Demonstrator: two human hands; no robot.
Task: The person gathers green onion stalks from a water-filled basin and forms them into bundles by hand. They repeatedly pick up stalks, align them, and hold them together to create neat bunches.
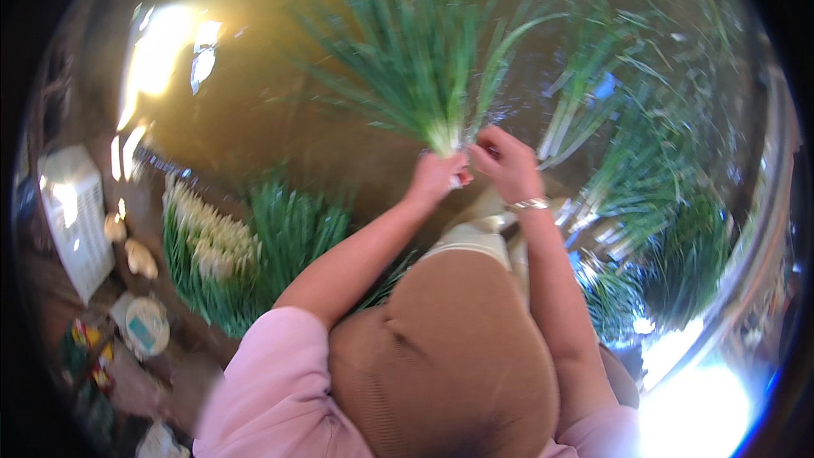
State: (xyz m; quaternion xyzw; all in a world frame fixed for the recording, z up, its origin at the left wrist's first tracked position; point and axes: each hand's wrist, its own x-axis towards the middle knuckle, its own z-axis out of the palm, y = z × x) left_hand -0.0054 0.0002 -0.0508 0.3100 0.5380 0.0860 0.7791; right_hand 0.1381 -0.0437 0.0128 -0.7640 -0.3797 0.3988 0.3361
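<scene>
My left hand [440,173] is closed around the pale lower ends of a bunch of green onions [413,63], whose long leaves fan away from me. Just right of the bunch, my right hand [505,156] has its fingers curled by a thin green stalk [496,76] that stands apart from the rest. Whether the fingers pinch this stalk is too blurred to tell. Below and to the left lies a stack of green onions with white ends [213,235], beside more green leaves [296,222].
Loose green onions [629,172] lie in a heap on the right, with a few stalks [569,102] nearer the middle. At left are a pale board or sheet [79,219], a round tub [147,326] and a tan lump [140,259]. A curved rim [760,222] runs along the right.
</scene>
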